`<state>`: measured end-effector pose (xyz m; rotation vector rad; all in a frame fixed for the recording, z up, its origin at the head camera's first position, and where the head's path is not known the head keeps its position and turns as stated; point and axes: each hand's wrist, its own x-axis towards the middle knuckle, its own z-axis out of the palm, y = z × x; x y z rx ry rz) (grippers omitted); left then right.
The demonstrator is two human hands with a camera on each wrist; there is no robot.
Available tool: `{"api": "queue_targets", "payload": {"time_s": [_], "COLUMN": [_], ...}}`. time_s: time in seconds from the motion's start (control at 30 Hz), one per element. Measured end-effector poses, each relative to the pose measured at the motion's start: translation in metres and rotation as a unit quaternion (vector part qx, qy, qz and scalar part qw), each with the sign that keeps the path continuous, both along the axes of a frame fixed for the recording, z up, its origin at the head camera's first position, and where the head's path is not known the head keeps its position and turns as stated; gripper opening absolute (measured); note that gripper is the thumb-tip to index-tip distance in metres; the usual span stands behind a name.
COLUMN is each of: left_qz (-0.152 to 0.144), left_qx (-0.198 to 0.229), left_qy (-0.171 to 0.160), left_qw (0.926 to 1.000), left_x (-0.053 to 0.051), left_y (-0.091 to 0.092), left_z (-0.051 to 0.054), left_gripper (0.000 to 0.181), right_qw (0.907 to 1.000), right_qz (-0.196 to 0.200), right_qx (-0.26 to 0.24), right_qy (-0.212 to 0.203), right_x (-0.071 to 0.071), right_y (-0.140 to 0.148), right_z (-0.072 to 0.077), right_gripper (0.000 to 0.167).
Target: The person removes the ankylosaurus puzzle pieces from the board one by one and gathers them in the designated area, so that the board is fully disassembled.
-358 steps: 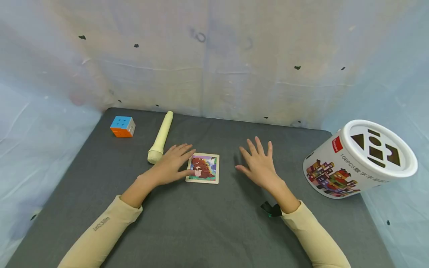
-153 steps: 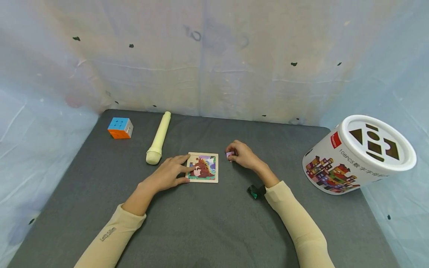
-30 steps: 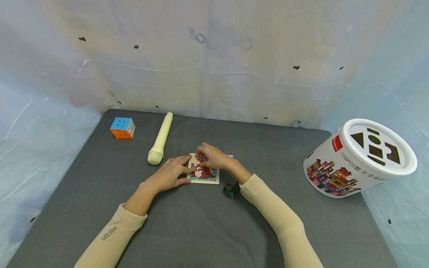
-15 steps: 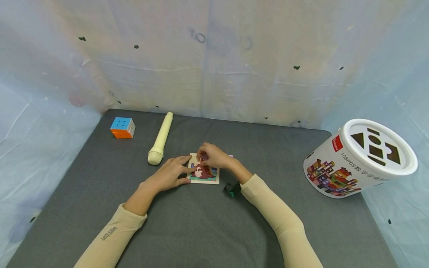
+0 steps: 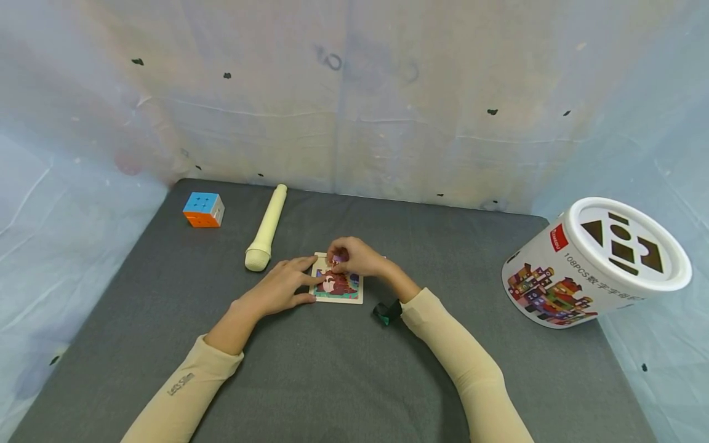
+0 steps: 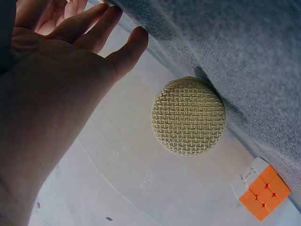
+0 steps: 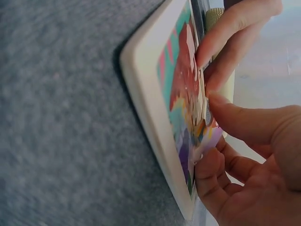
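A small square jigsaw puzzle [image 5: 339,298] with a dinosaur picture and pale wooden frame lies on the dark cloth. My left hand [image 5: 277,286] rests at its left edge, fingers fairly straight, one fingertip touching the picture. Above the puzzle's upper part, my right hand [image 5: 357,257] pinches a puzzle piece between thumb and curled fingers. In the right wrist view, this puzzle piece [image 7: 211,139] shows purple and yellow, tilted against the board [image 7: 146,94]; whether it is seated cannot be told. Part of the picture is hidden under the right hand.
Left of the puzzle lies a pale yellow microphone [image 5: 267,227], its mesh head near the left hand. A puzzle cube [image 5: 203,210] sits at the back left. A large white bucket [image 5: 587,264] with a shape-sorter lid stands at the right.
Both hands were spread open at first. The right hand later held a purple piece right of the puzzle, then moved left over it. Over the last second the hands barely moved.
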<state>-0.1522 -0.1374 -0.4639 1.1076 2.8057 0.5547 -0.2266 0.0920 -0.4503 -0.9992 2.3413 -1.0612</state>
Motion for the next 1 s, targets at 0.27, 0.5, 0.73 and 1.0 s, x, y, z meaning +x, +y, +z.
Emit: {"api": "queue_targets", "payload": {"time_s": [0.27,0.5,0.73,1.0], "left_qz": [-0.001,-0.002,-0.001,0.0], "left_qx": [-0.01,-0.001,0.002,0.004], "left_qy": [0.008,-0.001,0.0,0.006], "left_qw": [0.9999,1.0,1.0,1.0], "left_x": [-0.002,-0.001,0.0,0.0], "left_y": [0.001,0.001,0.001,0.0], "left_z": [0.001,0.002,0.001,0.0], "left_gripper": [0.047,0.046,0.046,0.046], "right_qw": [0.9997,0.9986,0.998,0.9976], "right_qz": [-0.002,0.006,0.006,-0.018], "right_qx": [-0.018,-0.041,-0.046,-0.064], "right_qy": [-0.019,-0.033,-0.043,-0.018], "right_x": [-0.002,-0.003,-0.001,0.002], "right_y": [0.004,0.005,0.005,0.014], "right_z": [0.0,-0.003,-0.003,0.005], "right_gripper": [0.009,0.009,0.009,0.01]}}
